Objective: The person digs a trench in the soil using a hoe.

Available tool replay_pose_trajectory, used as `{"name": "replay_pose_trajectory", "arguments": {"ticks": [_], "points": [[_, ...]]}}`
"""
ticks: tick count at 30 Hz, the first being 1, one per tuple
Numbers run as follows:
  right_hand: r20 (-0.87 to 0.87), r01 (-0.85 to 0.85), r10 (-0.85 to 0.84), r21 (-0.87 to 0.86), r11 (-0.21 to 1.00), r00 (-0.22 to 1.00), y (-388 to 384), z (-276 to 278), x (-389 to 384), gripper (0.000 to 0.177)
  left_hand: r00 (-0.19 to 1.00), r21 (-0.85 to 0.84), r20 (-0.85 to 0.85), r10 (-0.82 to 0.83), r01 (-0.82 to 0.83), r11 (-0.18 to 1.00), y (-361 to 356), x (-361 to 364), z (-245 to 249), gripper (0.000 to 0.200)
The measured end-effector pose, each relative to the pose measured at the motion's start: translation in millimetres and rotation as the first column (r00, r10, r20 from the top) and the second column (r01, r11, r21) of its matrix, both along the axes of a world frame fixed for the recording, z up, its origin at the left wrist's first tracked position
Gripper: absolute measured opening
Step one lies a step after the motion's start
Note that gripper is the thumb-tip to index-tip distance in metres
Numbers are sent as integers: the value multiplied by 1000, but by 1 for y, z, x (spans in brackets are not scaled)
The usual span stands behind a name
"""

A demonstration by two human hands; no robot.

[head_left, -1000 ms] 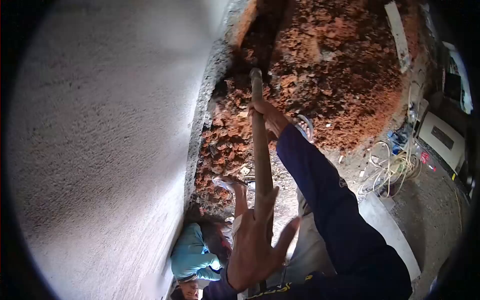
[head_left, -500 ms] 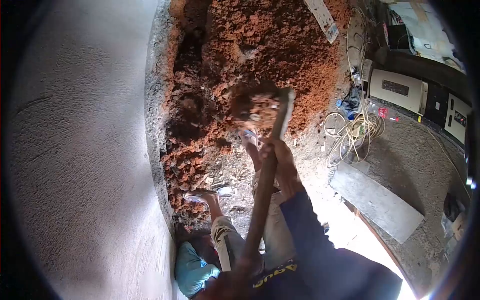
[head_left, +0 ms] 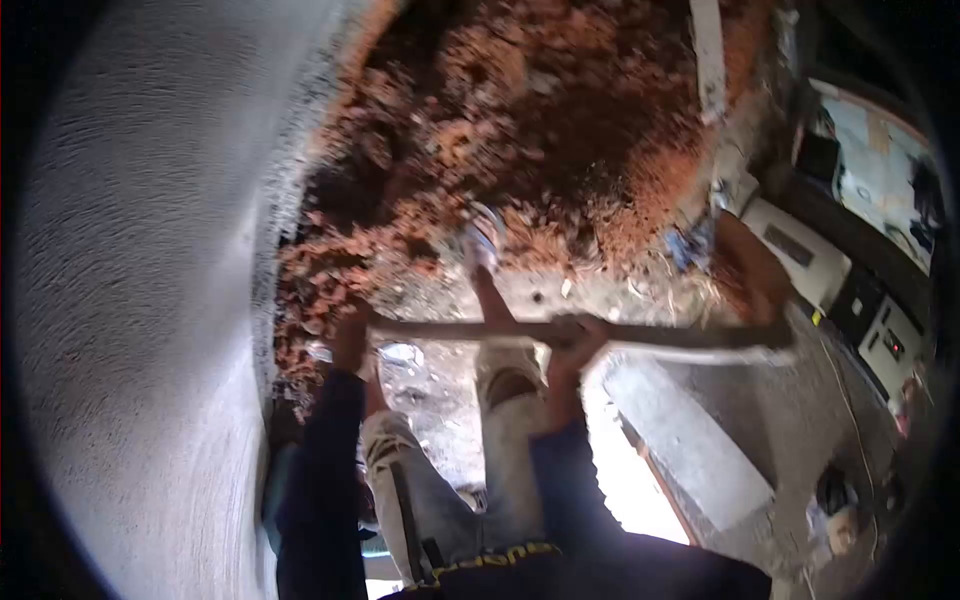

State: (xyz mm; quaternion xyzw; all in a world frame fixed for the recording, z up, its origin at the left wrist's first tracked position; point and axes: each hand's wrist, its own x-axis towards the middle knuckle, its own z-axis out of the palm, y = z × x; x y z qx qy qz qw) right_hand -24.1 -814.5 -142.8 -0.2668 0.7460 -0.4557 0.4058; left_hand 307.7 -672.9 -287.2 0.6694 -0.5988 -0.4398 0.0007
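A hoe (head_left: 460, 331) lies crosswise in front of my legs, its wooden handle nearly level. My left hand (head_left: 350, 338) is wrapped round the handle's left end. Farther right, my right hand (head_left: 580, 340) grips the middle of the handle. The broad, soil-coloured blade (head_left: 750, 265) is at the right end and is blurred by motion. Beyond the handle spreads loose reddish soil (head_left: 520, 130), with a darker hollow on its left. My sandalled foot (head_left: 480, 245) stands at the near edge of the soil.
A rough grey wall (head_left: 150, 280) runs down the left side. At the back right, a narrow board (head_left: 708, 60) lies on the soil. A flat grey slab (head_left: 685, 440) rests on the ground at right, near pale cabinet-like boxes (head_left: 795, 250) and a plastic bag (head_left: 835, 515).
The hoe has swung from pointing forward to lying crosswise, its blade moving right. My left hand has come into view on the handle's end. The camera view has shifted.
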Motion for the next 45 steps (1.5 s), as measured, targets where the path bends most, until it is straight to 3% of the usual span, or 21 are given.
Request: {"name": "replay_pose_trajectory", "arguments": {"ticks": [1, 2, 4, 9, 13, 17, 18, 19, 20, 22, 23, 24, 26, 29, 31, 33, 35, 37, 43, 44, 45], "points": [[332, 220, -199, -26, 975, 922, 2, 4, -23, 16, 996, -86, -33, 85, -88, 992, 3, -14, -4, 20], [299, 230, -230, 38, 973, 926, -23, 31, -16, 14, 994, 6, -95, 46, -46, 999, -23, -26, 35, 25], [299, 367, -362, 45, 929, 883, -90, 100, 25, 9, 988, -241, -104, 110, -133, 962, -34, -49, 95, 33], [97, -76, 113, -327, 942, 989, -213, 160, 62, 13, 910, -275, -396, 121, -243, 930, -138, -49, 162, 31], [-261, -519, 449, -448, 728, 855, -345, 158, 107, 14, 920, -461, -388, 45, -236, 855, -265, -43, 152, 29], [-421, -631, 478, -405, 662, 771, -393, 27, 189, 11, 674, -60, -655, 342, -497, 866, -326, -8, 45, 28], [-410, -619, 477, -364, 696, 777, -378, -34, 211, 10, 680, -196, -703, 209, -468, 862, -317, 7, 15, 38], [-386, -602, 482, -307, 737, 786, -353, -96, 234, 9, 766, 219, -423, 484, -432, 875, -286, 18, -2, 46], [-350, -582, 491, -231, 780, 798, -319, -159, 256, 9, 795, 123, -305, 525, -514, 849, -228, 20, -42, 56], [-213, -558, 554, 47, 828, 805, -239, -282, 282, 8, 885, 585, -5, 465, -375, 719, -102, 22, -52, 70], [-92, -541, 568, 214, 813, 818, -189, -332, 291, 8, 973, 108, 21, 230, -230, 967, -50, 10, -29, 77], [118, -527, 521, 342, 778, 846, -155, -353, 295, 8, 925, 175, -28, 379, -369, 913, -42, 7, -10, 65], [513, -541, 283, 469, 698, 810, -140, -339, 284, 9, 738, 288, -89, 669, -624, 727, -24, 2, 29, 49], [719, -594, 120, 454, 664, 685, -117, -346, 256, 9, 709, 347, -94, 699, -634, 691, -16, -17, 65, 54], [722, -616, 122, 474, 630, 681, -108, -345, 266, 8, 684, 325, -113, 721, -660, 677, -7, -11, 69, 55], [529, -527, 200, 590, 612, 825, -117, -349, 290, 10, 619, 515, -96, 779, -639, 571, -19, 11, 67, 55], [559, -579, 277, 486, 654, 782, -81, -351, 278, 12, 674, 579, -6, 739, -600, 552, -5, 4, 99, 55], [589, -720, 416, 526, 453, 693, -87, -357, 270, 22, 649, 584, -5, 761, -616, 529, 8, -16, 108, 55], [691, -733, 351, 384, 562, 632, -68, -411, 257, 16, 652, 582, 98, 752, -650, 488, -59, -29, 140, 54], [455, -659, 476, 506, 557, 752, -77, -425, 272, 16, 627, 516, 45, 778, -681, 519, -61, -25, 148, 53], [415, -787, 677, 427, 446, 608, -93, -383, 266, 15, 660, 475, 5, 751, -662, 579, -66, -22, 160, 52]]}}
